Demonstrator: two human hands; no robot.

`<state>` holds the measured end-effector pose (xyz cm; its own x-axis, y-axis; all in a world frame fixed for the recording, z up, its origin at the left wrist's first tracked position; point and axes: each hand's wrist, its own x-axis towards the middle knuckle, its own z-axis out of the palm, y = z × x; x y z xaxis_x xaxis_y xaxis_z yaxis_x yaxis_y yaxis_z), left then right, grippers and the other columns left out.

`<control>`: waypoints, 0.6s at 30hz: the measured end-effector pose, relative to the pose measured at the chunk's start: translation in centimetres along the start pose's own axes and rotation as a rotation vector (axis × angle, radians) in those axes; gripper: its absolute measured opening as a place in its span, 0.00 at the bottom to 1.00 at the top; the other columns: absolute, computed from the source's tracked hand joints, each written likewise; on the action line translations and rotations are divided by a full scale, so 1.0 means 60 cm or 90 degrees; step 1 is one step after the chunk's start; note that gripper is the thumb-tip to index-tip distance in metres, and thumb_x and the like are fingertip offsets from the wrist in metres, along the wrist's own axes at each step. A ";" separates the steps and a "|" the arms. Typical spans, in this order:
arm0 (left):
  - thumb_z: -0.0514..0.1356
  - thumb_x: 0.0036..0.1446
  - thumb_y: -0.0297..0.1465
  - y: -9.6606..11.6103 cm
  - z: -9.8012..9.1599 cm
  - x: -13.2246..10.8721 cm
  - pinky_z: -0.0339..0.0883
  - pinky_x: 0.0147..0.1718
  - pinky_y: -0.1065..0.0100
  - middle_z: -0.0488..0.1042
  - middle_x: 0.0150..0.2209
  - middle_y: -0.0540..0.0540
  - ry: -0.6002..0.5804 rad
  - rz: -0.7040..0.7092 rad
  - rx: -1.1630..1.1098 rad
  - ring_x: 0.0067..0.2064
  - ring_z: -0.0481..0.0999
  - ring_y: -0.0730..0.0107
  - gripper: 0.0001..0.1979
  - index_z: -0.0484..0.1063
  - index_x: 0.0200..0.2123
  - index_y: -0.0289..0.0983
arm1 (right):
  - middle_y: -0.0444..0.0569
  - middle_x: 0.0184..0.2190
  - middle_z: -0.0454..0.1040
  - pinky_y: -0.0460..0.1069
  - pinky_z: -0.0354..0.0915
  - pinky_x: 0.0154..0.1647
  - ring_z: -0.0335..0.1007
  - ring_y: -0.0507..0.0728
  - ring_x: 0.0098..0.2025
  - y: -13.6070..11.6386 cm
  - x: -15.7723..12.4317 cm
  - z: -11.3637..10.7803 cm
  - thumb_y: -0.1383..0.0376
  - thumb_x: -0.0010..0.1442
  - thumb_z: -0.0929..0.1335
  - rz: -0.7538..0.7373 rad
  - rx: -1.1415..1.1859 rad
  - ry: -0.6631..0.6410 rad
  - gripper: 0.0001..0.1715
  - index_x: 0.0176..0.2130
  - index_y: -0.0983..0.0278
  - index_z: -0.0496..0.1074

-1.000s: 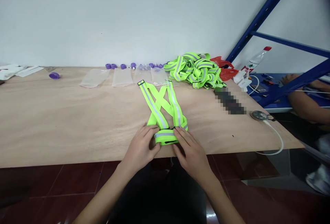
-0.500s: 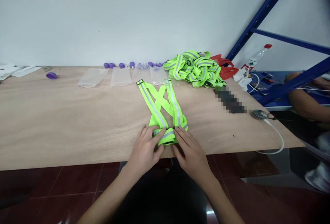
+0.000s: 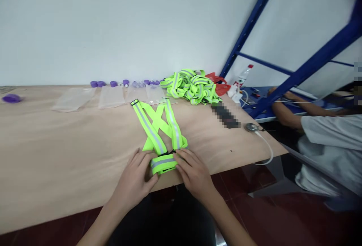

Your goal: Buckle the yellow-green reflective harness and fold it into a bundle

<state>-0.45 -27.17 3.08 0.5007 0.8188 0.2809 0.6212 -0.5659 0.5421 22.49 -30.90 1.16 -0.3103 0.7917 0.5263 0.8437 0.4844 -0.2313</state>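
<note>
Green strap vest (image 3: pixel 158 125) with shiny grey stripes lies flat on the table. Its straps cross like an X and reach to the far side. Its folded band sits at the near edge, a bit right of the middle.

A big white wall (image 3: pixel 113 23) stands behind it all. The wooden table (image 3: pixel 56 144) is wide and goes off to the left. On the right stands a blue metal rack (image 3: pixel 311 63) with slanted bars. Past the table's right end another person in a grey shirt (image 3: pixel 330 132) rests an arm on a blue shelf.

The left hand (image 3: pixel 132 180) grips the left end of the folded band, with its fingers curled onto it. The right hand (image 3: pixel 194 174) grips the right end, with its fingers laid along the top edge. The two hands are close together, with only the band between them.

At the far side, to the right, is a pile of more green vests (image 3: pixel 189 85), all tangled. A red bag (image 3: pixel 217 83) touches the pile on its right. Left of the pile lie clear plastic bags (image 3: pixel 110 97) in a row.

Smaller things sit near the right end: a dark blurred thing (image 3: pixel 225 114), a bottle (image 3: pixel 243 75) with a red cap, and a round metal thing (image 3: pixel 250 127) on a white cord (image 3: pixel 266 151). Little purple caps (image 3: pixel 97 83) line the far edge, and one more purple cap (image 3: pixel 11 98) sits far left.
</note>
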 end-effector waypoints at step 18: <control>0.62 0.60 0.41 -0.049 -0.001 0.007 0.75 0.41 0.67 0.79 0.47 0.49 -0.016 0.055 0.001 0.46 0.81 0.60 0.18 0.70 0.51 0.45 | 0.53 0.51 0.76 0.54 0.65 0.63 0.68 0.58 0.58 -0.006 0.004 -0.006 0.64 0.70 0.62 0.039 0.063 0.007 0.17 0.54 0.64 0.73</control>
<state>-2.07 -25.17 1.64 0.5678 0.7641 0.3062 0.5761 -0.6345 0.5152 22.26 -30.98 1.65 -0.2545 0.8168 0.5178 0.8135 0.4704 -0.3421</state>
